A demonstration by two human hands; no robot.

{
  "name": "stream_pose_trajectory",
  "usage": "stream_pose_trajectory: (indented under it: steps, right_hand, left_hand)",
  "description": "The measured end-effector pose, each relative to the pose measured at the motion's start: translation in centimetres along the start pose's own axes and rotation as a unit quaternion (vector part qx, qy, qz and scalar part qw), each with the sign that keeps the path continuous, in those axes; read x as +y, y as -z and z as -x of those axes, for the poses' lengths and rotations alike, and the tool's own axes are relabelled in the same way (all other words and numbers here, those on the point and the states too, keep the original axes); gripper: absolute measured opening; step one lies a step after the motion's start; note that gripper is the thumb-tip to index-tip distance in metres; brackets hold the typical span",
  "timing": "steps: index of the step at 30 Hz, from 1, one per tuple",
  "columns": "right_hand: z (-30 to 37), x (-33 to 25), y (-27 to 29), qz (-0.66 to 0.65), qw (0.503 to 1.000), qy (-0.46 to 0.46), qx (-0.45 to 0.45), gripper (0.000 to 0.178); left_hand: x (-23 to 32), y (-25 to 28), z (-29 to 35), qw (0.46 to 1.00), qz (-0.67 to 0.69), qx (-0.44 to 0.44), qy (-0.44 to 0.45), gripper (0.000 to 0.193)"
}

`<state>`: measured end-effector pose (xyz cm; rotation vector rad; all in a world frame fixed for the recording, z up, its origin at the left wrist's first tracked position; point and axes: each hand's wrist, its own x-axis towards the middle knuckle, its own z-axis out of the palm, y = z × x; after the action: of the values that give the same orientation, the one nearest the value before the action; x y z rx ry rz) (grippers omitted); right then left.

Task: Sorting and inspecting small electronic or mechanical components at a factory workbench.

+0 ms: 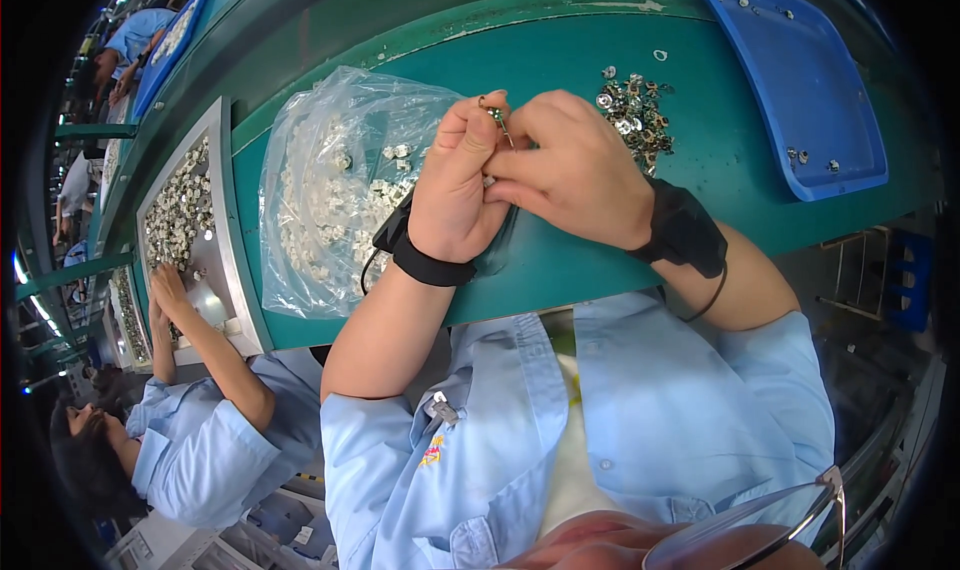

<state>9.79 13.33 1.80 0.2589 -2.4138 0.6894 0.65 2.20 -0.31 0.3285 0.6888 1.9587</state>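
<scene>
Left hand (460, 175), right hand (585, 175) partly hide small metal part (496, 117).

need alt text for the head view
A person's left hand pinches a small metal part, the right hand close by, over a green table. A clear bag of small whitish pieces lies left, a pile of metal parts and a blue tray right; a co-worker is further left.

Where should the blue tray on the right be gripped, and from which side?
Probably by the near short rim of the blue tray, coming from the near side: that raised edge is uncovered, while the far end runs to the picture's edge. Keep it level; small parts lie inside.
</scene>
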Motion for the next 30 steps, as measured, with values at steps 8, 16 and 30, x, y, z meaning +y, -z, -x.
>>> stream_pose_trajectory:
  steps: [8, 16, 30]
  right_hand:
    - [0.2, 0.8, 0.6, -0.154, 0.984, -0.093, -0.002, 0.020]
    - [0.0, 1.3, 0.5, -0.416, 0.886, -0.180, 0.102, 0.022]
    - [0.2, 1.9, 1.7, -0.556, 0.784, -0.271, 0.054, 0.019]
  left_hand:
    - [0.7, -0.2, -0.3, 0.999, 0.022, 0.026, -0.043, 0.018]
    - [1.3, 0.1, -0.3, 0.995, -0.057, -0.006, -0.085, 0.022]
    - [1.0, -0.1, 0.2, 0.993, -0.103, -0.037, -0.052, 0.021]
